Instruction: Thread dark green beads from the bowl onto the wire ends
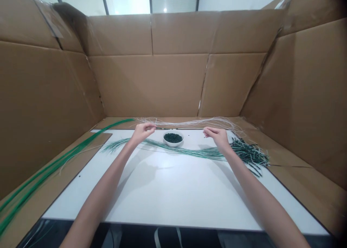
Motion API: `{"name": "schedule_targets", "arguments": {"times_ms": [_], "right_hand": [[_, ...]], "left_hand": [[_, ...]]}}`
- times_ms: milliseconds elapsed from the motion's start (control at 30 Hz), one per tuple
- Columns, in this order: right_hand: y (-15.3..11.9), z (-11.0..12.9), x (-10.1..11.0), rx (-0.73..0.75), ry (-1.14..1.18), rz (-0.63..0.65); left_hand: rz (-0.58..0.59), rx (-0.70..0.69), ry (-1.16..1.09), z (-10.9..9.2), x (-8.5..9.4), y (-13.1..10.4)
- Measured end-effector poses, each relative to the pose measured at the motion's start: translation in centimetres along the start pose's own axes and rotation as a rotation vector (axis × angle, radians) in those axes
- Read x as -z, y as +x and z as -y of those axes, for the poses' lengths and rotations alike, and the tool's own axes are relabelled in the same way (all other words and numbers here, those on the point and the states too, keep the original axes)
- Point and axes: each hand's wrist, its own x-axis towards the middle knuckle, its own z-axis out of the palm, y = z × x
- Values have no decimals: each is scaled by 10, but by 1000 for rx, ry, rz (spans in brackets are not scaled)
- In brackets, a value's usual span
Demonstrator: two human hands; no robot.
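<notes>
Green beads (pixel 166 128) part-fill the strand (pixel 189 129) your left hand (pixel 143 131) and right hand (pixel 218 135) apparently pinch, more lying in the bowl (pixel 173 144).

One bowl, three bundles, one strand.
Between my left grip (pixel 150 127) and right grip (pixel 207 132) runs one thin strand (pixel 168 128). Just nearer me sits one bowl (pixel 173 143), its beads (pixel 172 137) too many to count. Two green bundles (pixel 50 168) lie left of and below my grips, one white bundle (pixel 187 124) beyond.
</notes>
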Motion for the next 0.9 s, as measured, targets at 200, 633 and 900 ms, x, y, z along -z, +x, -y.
{"name": "schedule_targets", "arguments": {"times_ms": [200,633,900], "right_hand": [[-10,6,9,67,-23,-6],[-12,7,11,22,86,-74],[-12,7,11,36,80,-87]], "left_hand": [[62,-86,13,-16,-1,-9],[124,-156,-161,-39,-2,-14],[106,-155,-135,-47,-5,-15]]}}
